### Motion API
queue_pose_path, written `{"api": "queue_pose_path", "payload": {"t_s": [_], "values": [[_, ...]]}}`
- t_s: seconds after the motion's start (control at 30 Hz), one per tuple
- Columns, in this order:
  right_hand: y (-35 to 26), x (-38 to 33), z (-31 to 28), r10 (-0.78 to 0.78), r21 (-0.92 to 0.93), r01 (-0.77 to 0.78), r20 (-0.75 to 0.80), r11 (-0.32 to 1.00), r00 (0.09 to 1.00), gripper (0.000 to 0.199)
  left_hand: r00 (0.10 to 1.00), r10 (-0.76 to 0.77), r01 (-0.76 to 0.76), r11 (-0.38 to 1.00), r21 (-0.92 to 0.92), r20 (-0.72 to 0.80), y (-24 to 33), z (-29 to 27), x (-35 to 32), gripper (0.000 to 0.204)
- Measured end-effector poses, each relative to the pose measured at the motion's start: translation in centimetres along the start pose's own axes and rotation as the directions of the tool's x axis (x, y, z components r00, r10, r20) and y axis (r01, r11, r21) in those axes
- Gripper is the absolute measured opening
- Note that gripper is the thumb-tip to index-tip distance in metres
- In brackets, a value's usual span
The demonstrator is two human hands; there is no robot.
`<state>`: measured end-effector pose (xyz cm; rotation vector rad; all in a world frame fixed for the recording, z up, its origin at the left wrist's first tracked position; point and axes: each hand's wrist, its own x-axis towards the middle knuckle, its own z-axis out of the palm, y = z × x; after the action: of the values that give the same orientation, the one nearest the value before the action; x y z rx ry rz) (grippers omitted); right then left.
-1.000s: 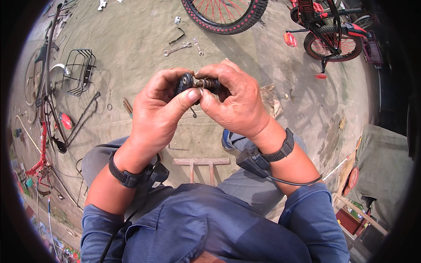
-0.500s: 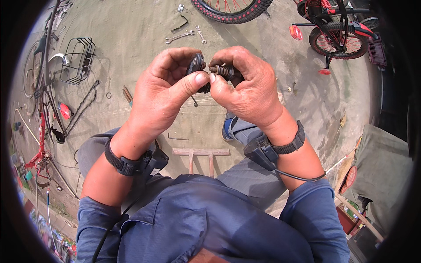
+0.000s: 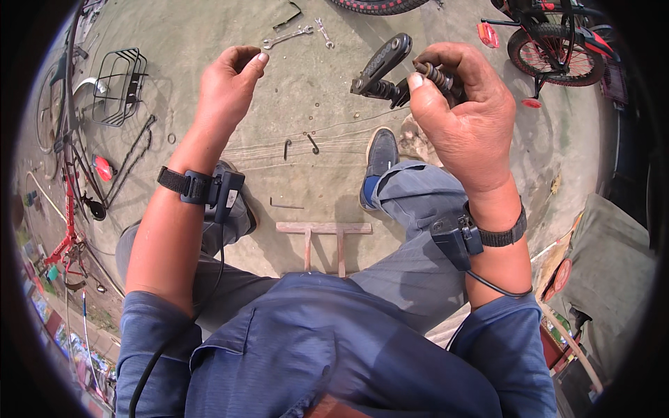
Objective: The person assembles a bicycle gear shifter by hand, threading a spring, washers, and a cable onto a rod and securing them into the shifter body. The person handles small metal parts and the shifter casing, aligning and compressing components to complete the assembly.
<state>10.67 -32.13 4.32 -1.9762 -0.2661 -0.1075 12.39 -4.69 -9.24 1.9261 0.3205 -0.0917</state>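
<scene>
My right hand (image 3: pixel 470 115) is closed around a black metal linkage (image 3: pixel 383 61) with a long flat arm and coil springs; its exact kind is unclear. The arm slants up and left of my fingers, and one spring shows between my thumb and forefinger. Well to the left, my left hand (image 3: pixel 233 83) is raised over the ground, thumb and fingertips pinched together. Anything between those fingertips is too small to make out. Below and between the hands, two small dark hooked pieces (image 3: pixel 313 144) lie on the ground near several little rings.
Two wrenches (image 3: pixel 288 37) lie beyond my left hand. A black wire basket (image 3: pixel 120 87), a chain (image 3: pixel 132 164) and a red bicycle frame (image 3: pixel 70 209) are at left. A hex key (image 3: pixel 286 205) and a wooden stool-like frame (image 3: pixel 323 228) lie between my legs. Another bicycle (image 3: pixel 554 56) stands far right.
My hands have separated: the left moved left and away from the linkage, the right moved right with it. The black arm, formerly between both hands, now sticks out from the right hand alone.
</scene>
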Motion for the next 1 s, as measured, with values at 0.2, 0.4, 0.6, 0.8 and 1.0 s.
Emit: {"api": "queue_pose_path", "payload": {"t_s": [0.2, 0.4, 0.6, 0.8, 1.0], "values": [[1.2, 0.1, -2.8, 0.053, -0.205, -0.058, -0.031, 0.977, 0.998, 0.022, 0.982, -0.134, 0.044, 0.851, 0.524, 0.136, -8.9, 4.3, 1.8, 0.025], [2.4, 0.0, -5.2, 0.125, -0.145, -0.138, -0.094, 0.98, 0.988, 0.028, 0.895, -0.232, -0.109, 0.715, 0.69, 0.382, -15.6, 10.1, 1.5, 0.019], [4.2, 1.1, -6.2, 0.152, -0.114, -0.176, -0.187, 0.978, 0.97, 0.033, 0.872, -0.243, -0.172, 0.663, 0.729, 0.426, -19.1, 12.7, 0.3, 0.014], [5.9, 2.3, -8.4, 0.105, -0.222, -0.116, -0.062, 0.968, 0.993, 0.037, 0.835, -0.286, -0.207, 0.628, 0.75, 0.47, -19.8, 15.3, 1.5, 0.016], [5.7, 3.8, -9.8, 0.168, -0.167, -0.148, 0.115, 0.975, 0.979, 0.034, 0.821, -0.241, -0.288, 0.607, 0.74, 0.517, -20.7, 16.3, 2.2, 0.019]]}}
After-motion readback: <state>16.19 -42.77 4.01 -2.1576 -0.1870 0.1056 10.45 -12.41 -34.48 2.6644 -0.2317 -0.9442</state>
